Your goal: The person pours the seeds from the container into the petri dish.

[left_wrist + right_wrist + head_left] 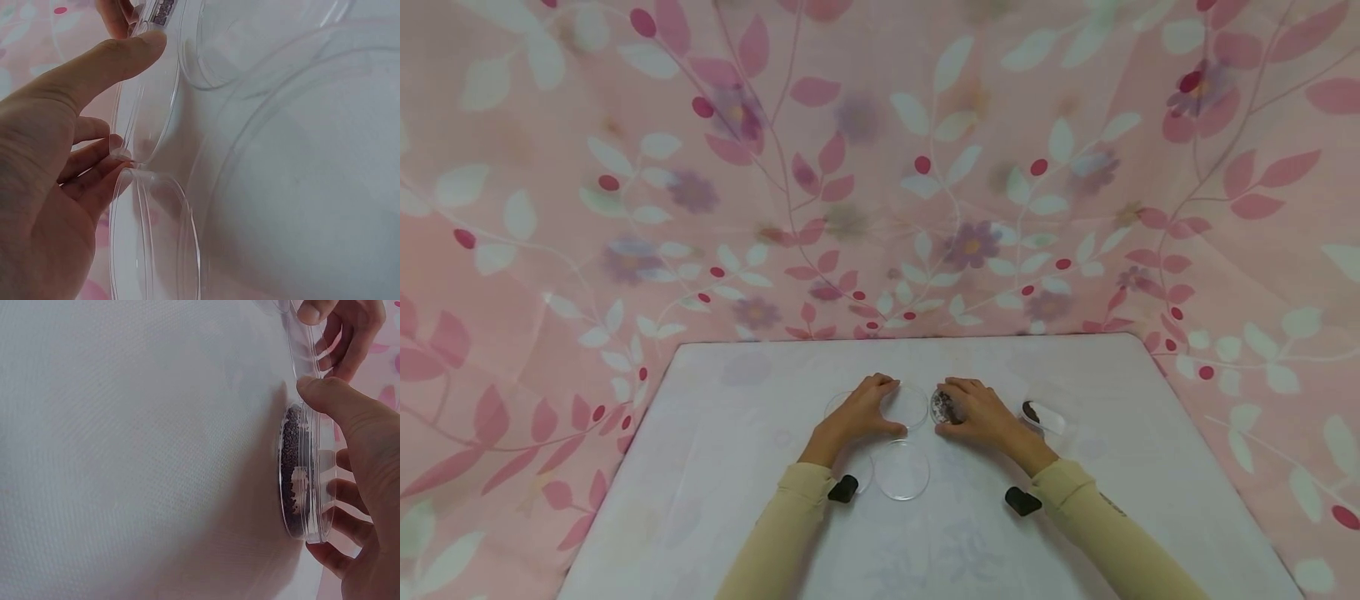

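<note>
My left hand (857, 412) grips a clear, round petri dish (914, 407) by its rim, thumb on the near side and fingers on the far side. In the left wrist view this dish (147, 119) shows between thumb and fingertips. Just to its right, my right hand (981, 417) holds a petri dish of dark grains (942, 408). The right wrist view shows the grains (291, 456) low in that dish, with clear rims stacked above them and the thumb and fingers around its sides. The two held dishes are close together.
More clear petri dishes lie by the left hand; one (902, 472) is in front, another (861, 468) partly behind the forearm. Right of the right hand lies a clear container (1051, 419) with something dark at one end. The white-covered table (737, 500) meets a floral cloth (880, 208).
</note>
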